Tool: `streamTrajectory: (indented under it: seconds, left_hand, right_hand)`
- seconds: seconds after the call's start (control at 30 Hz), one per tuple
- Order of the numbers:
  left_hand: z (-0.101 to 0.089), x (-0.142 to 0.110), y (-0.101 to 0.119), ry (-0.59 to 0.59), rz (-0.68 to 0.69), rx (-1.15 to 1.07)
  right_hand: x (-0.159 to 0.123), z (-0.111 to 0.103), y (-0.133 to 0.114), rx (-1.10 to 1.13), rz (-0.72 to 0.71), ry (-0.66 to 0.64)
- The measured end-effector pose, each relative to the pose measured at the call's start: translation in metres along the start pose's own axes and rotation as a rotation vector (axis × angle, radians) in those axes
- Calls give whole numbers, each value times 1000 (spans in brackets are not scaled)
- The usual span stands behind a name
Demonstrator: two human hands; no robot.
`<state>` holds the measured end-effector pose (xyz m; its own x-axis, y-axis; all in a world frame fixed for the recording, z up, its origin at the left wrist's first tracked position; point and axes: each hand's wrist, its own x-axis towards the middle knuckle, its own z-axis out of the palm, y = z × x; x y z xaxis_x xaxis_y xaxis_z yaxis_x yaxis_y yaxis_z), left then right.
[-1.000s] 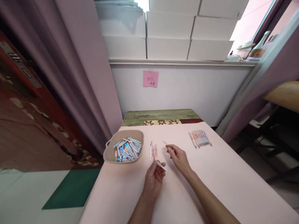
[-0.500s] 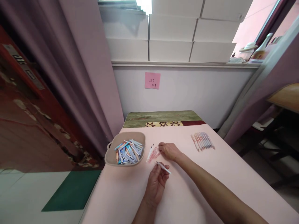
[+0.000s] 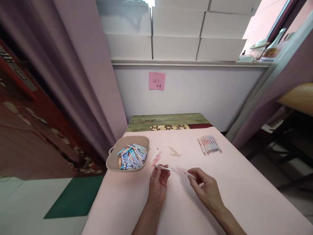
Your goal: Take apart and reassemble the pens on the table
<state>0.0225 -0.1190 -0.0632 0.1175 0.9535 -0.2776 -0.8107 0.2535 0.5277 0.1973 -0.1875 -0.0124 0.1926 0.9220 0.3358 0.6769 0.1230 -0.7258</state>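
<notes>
My left hand (image 3: 158, 182) pinches a slim white pen refill (image 3: 165, 168) with a dark tip, pointing left. To its right, my right hand (image 3: 206, 187) holds a clear pink-patterned pen barrel (image 3: 185, 172) by one end, slightly blurred. The two pieces are apart, their near ends facing each other. Just beyond my left hand lie pink-patterned clear barrels (image 3: 156, 158) and another white refill (image 3: 154, 155). Two cream-coloured slender pieces (image 3: 174, 151) rest on the table between the hands and the wall.
A beige basket (image 3: 111, 163) full of blue, white and orange pen parts stands on the left of the pink-covered table (image 3: 186, 209). On the right, several pens (image 3: 209, 145) lie in a row. A wall with a pink note (image 3: 156, 81) rises behind.
My right hand has left the pile of barrels and come nearer and rightward with a pink barrel, uncovering the cream pieces. My left hand still holds the refill.
</notes>
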Motion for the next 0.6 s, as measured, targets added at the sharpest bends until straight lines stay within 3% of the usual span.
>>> streamTrajectory:
  seconds: [0.13, 0.6]
  left_hand:
    - [1, 1, -2, -2, 27, 21]
    - [9, -12, -9, -34, 80, 160]
  right_hand:
    - [-13, -1, -8, 41, 2, 64]
    - [-10, 4, -6, -5, -44, 31]
